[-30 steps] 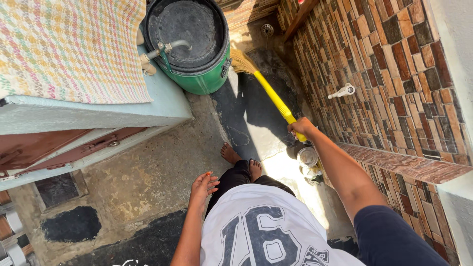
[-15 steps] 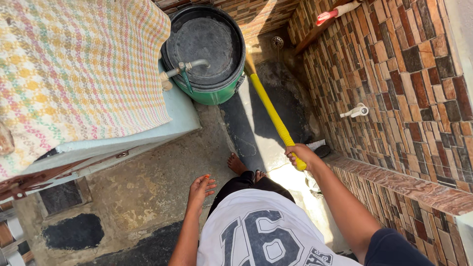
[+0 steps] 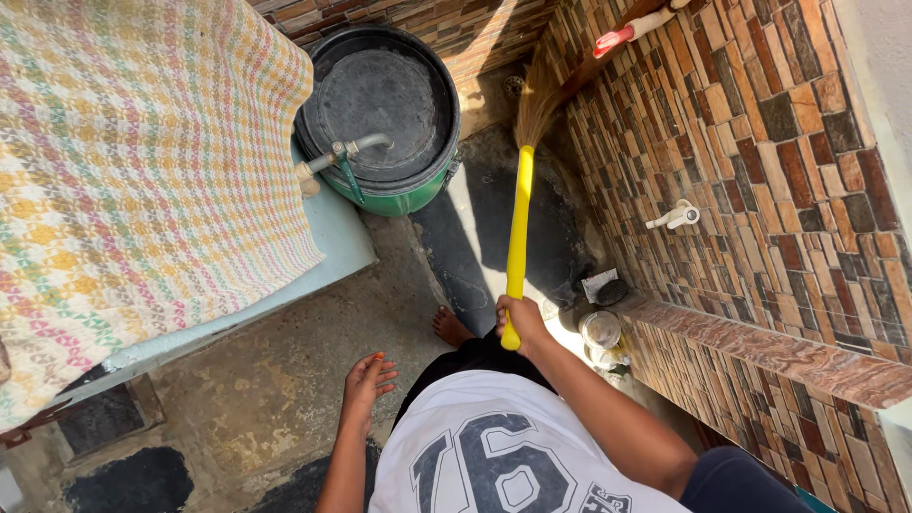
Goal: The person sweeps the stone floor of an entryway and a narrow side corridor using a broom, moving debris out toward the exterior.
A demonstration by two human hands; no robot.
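My right hand (image 3: 522, 320) grips the lower end of a broom (image 3: 519, 223) with a yellow handle. The handle points away from me, and its straw bristles reach up toward the far corner by the tiled wall. My left hand (image 3: 367, 383) hangs at my side, fingers apart and holding nothing. One bare foot (image 3: 450, 328) shows on the wet concrete floor (image 3: 285, 380) just in front of me.
A green drum with a black lid (image 3: 380, 104) stands ahead, under a tap (image 3: 342, 157). A ledge with a checked cloth (image 3: 133, 180) fills the left. The tiled wall (image 3: 760, 190) with a white tap (image 3: 673, 218) and a ledge is right. Small containers (image 3: 599, 332) sit by the wall.
My right hand has drawn back toward my body and swung the broom upright, lifting the bristles from beside the drum to the far corner. My left hand has stayed at my side.
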